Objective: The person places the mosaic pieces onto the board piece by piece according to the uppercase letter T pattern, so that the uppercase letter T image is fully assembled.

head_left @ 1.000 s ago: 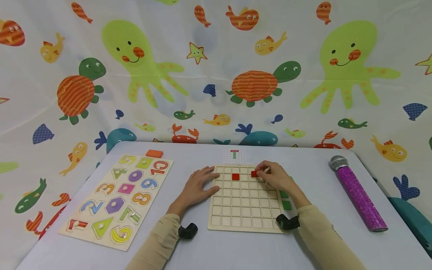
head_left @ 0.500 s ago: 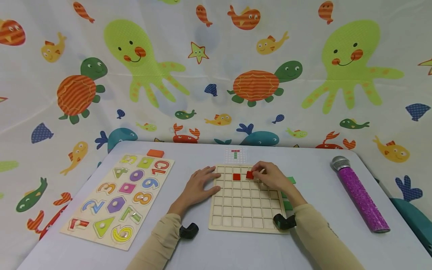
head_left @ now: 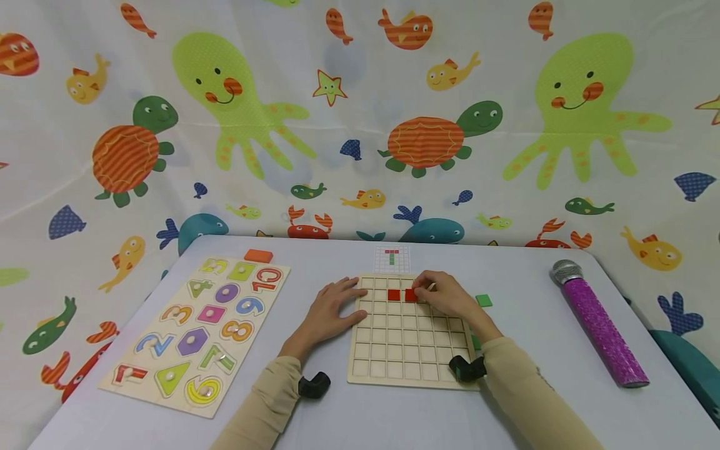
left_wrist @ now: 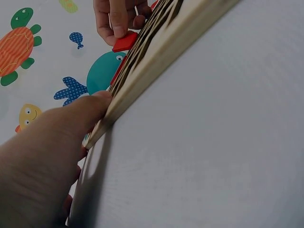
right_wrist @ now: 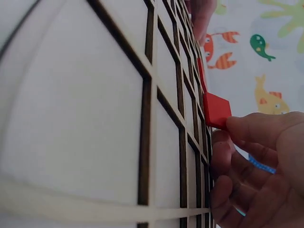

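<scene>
A wooden grid board (head_left: 410,354) lies on the white table, one red square tile (head_left: 393,295) set in a cell of its second row from the top. My right hand (head_left: 447,295) pinches another red square tile (right_wrist: 217,111) between thumb and fingers, tilted close over the board just right of the first one. At the board's left edge my left hand (head_left: 333,312) rests with fingers spread, its thumb (left_wrist: 100,97) touching the rim in the left wrist view. Green square tiles (head_left: 484,300) lie beside the board's right edge, partly hidden by the right forearm.
Behind the board lies a pattern card (head_left: 392,259) with a red and green T. On the left is a number-and-shape puzzle board (head_left: 191,350) with an orange block (head_left: 259,255) behind it. A glittery purple microphone (head_left: 602,328) lies on the right.
My right hand has moved left across the board, bringing the held red tile beside the one in the grid. The left hand has stayed at the board's edge.
</scene>
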{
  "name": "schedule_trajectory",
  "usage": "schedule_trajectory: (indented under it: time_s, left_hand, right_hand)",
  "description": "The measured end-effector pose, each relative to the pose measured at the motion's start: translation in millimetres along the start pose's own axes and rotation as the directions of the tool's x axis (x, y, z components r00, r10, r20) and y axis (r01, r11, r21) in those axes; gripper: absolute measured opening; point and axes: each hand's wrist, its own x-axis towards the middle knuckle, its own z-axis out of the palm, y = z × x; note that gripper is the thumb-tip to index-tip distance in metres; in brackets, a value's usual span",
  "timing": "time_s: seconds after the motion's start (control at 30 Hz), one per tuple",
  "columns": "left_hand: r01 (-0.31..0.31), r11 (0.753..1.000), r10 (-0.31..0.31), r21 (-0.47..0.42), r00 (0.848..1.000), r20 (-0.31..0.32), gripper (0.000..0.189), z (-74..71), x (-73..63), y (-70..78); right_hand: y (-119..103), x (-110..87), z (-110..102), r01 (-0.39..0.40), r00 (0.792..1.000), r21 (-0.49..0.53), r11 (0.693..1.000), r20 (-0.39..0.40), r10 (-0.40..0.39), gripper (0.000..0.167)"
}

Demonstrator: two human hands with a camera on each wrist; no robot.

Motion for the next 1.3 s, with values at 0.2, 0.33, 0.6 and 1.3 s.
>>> schedule_trajectory:
  time_s: [0.2, 0.33, 0.6, 1.3]
  left_hand:
    - [0.011, 1.0, -0.011, 0.0, 1.0, 0.012, 0.048, -0.7, 0.2, 0.4]
    - [0.017, 1.0, -0.017, -0.006, 1.0, 0.015, 0.048, -0.9, 0.3, 1.0]
    - [0.013, 1.0, -0.013, -0.005, 1.0, 0.006, 0.047, -0.9, -0.1, 1.8]
    - [0.015, 1.0, -0.015, -0.017, 1.0, 0.012, 0.048, 0.1, -0.8, -1.9]
  right_hand:
    - [-2.0, 1.9, 2.5, -0.002, 1.0, -0.031, 1.0, -0.007, 0.002, 0.01]
    - [-3.6, 3.4, 3.9, -0.015, 1.0, -0.054, 0.998, -0.014, 0.014, 0.01]
    - [-5.4, 4.8, 6.4, -0.021, 0.999, -0.086, 0.996, -0.034, 0.018, 0.01]
    - [-3.9, -7.4, -0.2, 0.008, 1.0, -0.018, 1.0, -0.01, -0.009, 0.017]
